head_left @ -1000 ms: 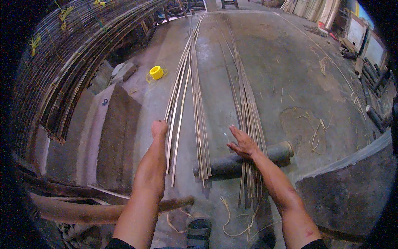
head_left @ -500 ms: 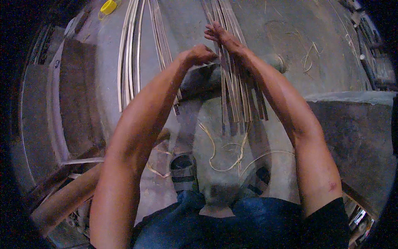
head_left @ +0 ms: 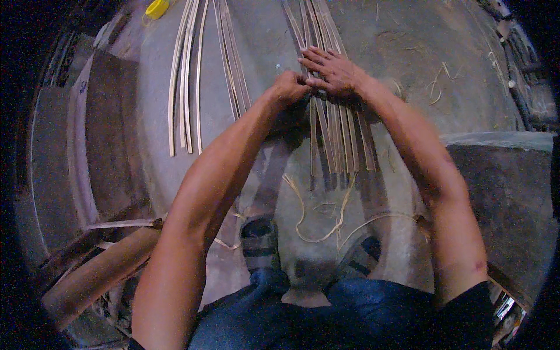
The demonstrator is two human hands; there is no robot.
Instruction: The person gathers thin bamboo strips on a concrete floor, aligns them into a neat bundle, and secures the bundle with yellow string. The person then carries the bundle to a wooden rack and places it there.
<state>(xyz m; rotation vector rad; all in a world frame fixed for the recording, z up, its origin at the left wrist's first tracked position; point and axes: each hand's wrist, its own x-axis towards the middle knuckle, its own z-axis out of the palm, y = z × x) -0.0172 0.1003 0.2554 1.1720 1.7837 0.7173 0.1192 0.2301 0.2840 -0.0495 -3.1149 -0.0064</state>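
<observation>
A fan of long, thin bamboo-like strips [head_left: 333,137] runs away from me, its near ends spread above the floor between my feet. My right hand [head_left: 333,71] lies across the strips, palm down with the fingers stretched out to the left. Right beside its fingertips, at the left edge of the bundle, my left hand [head_left: 290,87] is curled closed. Whatever its fingers hold is hidden. Beneath the strips, a dark log-like cylinder [head_left: 291,119] lies crosswise, mostly covered by my hands and arms.
Paler strips [head_left: 188,81] and a thinner group of strips [head_left: 232,67] lie to the left. Loose fibre ties [head_left: 300,224] curl near my sandals [head_left: 258,244]. A yellow roll [head_left: 156,8] sits far left. Low slabs [head_left: 114,134] stand left, with a grey block [head_left: 501,192] on the right.
My right hand has come nearer and flattened over the strips. My left hand has shifted right and slightly nearer, up against it.
</observation>
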